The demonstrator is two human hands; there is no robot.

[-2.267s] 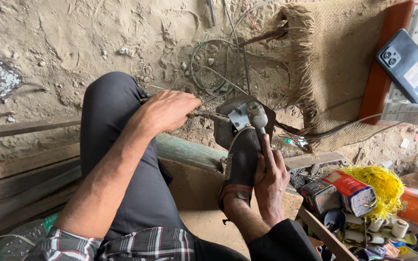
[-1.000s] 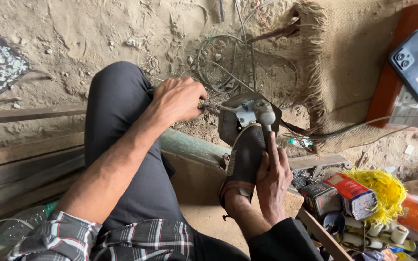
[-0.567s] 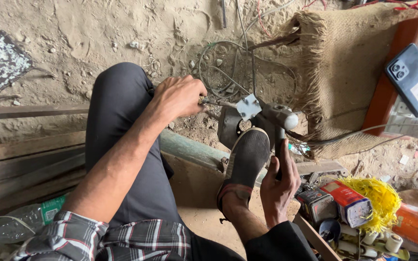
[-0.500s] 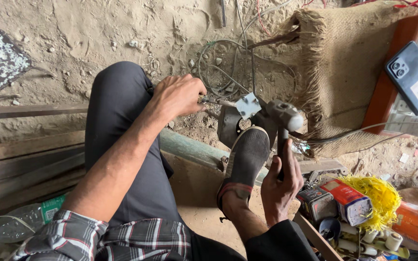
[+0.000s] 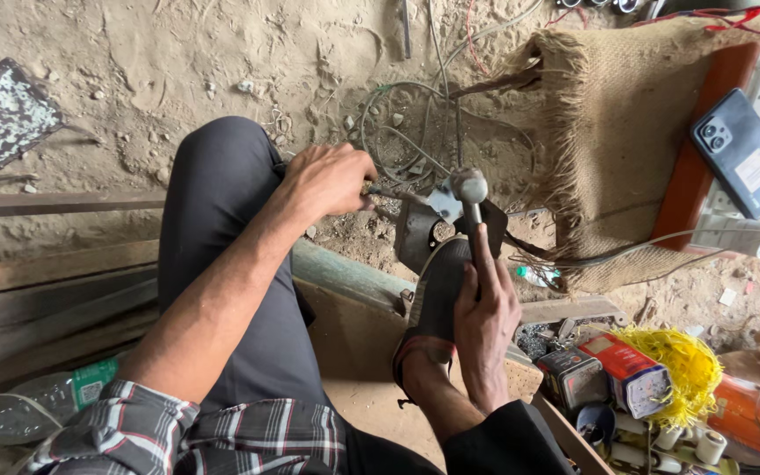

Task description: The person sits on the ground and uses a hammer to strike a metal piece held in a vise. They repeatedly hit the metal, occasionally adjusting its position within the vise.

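**Hammer head resting at metal bracket, workpiece pinned under shoe**

Head view, looking down at a seated person on sandy ground.

Right hand: fingers wrapped around the handle of a small hammer, forefinger laid up along the shaft. Hammer stands nearly upright; its rounded grey head sits at the top, just beside a small pale metal bracket (contact between head and bracket cannot be told for sure).

Left hand: closed, knuckles up, gripping a thin rod-like tool that runs rightward to the bracket. Only a short length of the tool shows past the fingers.

Dark metal plate: lies under the bracket, partly covered by the toe of a grey shoe, which presses on it. Right hand touches the side of the shoe.

Surroundings:
- Loops of wire on the sand behind the bracket.
- Frayed burlap mat to the right, overlapping an orange board.
- Dark phone lying face down on that board.
- Yellow fibrous bundle and a red-and-white box at lower right, near small tins.
- Speckled tile at upper left, well apart from the work.
- Wooden planks at left, beside the person's dark-trousered knee.
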